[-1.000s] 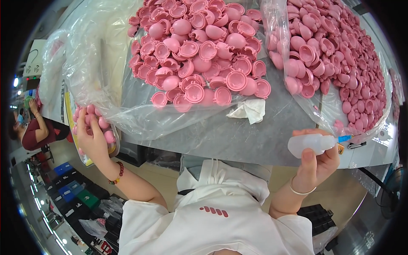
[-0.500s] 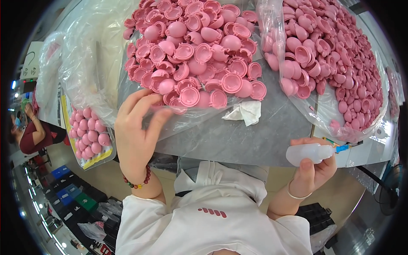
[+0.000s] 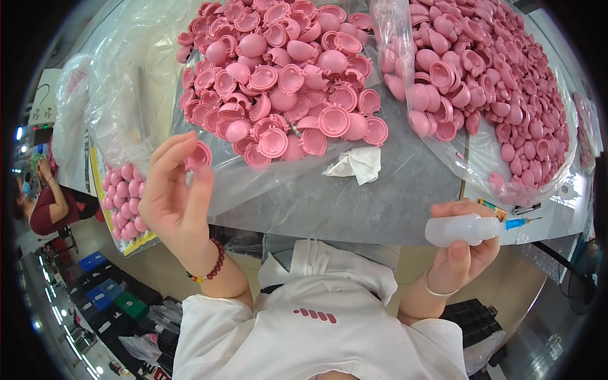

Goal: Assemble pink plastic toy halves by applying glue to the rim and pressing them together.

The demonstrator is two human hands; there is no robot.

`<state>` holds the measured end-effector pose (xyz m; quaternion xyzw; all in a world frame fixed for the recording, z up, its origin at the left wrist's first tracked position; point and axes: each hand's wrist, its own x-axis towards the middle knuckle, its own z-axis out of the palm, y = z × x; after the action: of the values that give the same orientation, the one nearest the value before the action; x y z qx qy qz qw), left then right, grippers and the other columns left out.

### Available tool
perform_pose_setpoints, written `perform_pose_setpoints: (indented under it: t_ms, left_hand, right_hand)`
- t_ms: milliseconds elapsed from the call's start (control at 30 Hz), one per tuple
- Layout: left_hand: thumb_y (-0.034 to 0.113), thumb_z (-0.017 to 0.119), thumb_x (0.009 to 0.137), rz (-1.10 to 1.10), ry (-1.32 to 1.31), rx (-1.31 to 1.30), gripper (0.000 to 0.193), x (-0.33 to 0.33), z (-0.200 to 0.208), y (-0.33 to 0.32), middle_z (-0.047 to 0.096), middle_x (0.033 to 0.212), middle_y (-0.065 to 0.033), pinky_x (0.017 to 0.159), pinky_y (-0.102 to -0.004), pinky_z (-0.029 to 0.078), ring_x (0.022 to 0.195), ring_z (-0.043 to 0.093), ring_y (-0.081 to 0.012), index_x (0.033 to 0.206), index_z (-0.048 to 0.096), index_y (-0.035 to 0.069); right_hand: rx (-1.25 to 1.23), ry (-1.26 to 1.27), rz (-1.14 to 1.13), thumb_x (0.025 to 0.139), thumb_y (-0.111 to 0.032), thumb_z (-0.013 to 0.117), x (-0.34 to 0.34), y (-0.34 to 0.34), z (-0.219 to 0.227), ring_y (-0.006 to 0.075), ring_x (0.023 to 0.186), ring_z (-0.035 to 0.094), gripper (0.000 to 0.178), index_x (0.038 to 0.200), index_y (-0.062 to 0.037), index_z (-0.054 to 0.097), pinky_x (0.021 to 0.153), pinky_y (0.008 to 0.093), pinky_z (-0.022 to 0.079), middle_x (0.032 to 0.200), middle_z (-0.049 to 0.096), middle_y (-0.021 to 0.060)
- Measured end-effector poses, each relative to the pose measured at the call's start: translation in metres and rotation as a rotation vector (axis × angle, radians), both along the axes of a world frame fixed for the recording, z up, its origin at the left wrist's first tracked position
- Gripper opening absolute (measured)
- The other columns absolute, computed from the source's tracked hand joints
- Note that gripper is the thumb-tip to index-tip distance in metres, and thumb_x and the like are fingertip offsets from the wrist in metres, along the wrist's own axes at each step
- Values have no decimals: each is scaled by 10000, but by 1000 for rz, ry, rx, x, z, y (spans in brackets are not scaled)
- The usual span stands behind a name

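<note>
My left hand [image 3: 179,190] pinches a pink plastic half shell [image 3: 200,156] between thumb and fingers, lifted just off the near left of a loose pile of pink shells [image 3: 278,82]. The shell's hollow side shows in part; the fingers cover the rest. In my right hand [image 3: 465,244], a white squeeze bottle [image 3: 453,230] lies sideways, its blue needle tip [image 3: 517,223] pointing right. The bottle is held over the table's near right edge, apart from the shells. A crumpled white tissue [image 3: 354,164] rests on the grey tabletop [image 3: 329,209] between my hands.
At the right, a clear plastic bag [image 3: 437,149] spills many more pink shells. A tray of round pink balls [image 3: 126,202] sits left of my left hand. Clear plastic sheeting [image 3: 126,95] covers the far left. Another person [image 3: 50,202] works at the far left.
My left hand has drawn back from the pile, leftward and toward me, and now holds a pink half shell. My right hand and the bottle have hardly moved. The view has shifted slightly.
</note>
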<state>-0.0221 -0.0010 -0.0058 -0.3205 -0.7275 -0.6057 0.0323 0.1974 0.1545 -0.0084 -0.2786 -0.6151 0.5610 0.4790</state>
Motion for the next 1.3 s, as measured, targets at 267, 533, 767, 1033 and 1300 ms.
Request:
perform_pose_setpoints:
  t_ms: [267,533,767,1033,1300]
  left_hand:
    - [-22,660,660,-679,-600,137,404,52,10,30,524,1034,-149,755,-267,453,916,540,-188,1026,491,-54]
    - [-76,621,687,-935,-895,324,447,77,-18,45,489,1131,-161,839,-297,429,993,521,-174,1102,458,-52]
    - [16,670,686,-890,-937,285,483,81,-19,44,466,1114,-266,767,-301,472,939,548,-234,1098,432,-74]
    - [8,667,689,-859,-918,324,469,81,-20,44,477,1106,-276,811,-293,449,966,541,-216,1082,420,-55]
    - [15,672,688,-871,-900,318,436,79,-21,42,480,1102,-277,820,-298,447,957,549,-217,1051,441,-54]
  right_hand:
    - [-166,75,304,768,-446,555,-3,-6,4,154,545,504,573,1023,53,433,428,225,349,825,537,133]
    - [-183,12,384,743,-277,631,-14,-17,-7,183,773,561,529,1062,63,380,688,281,446,948,528,175]
    - [-131,389,279,713,-328,641,-14,-2,-9,119,639,411,482,1036,-23,455,467,211,302,789,442,47]
    - [505,111,223,766,-585,439,-10,2,8,104,469,303,653,892,48,538,380,237,172,570,369,10]
    - [529,31,188,782,-577,413,-14,-5,6,103,457,313,643,866,43,561,373,239,184,540,367,2]
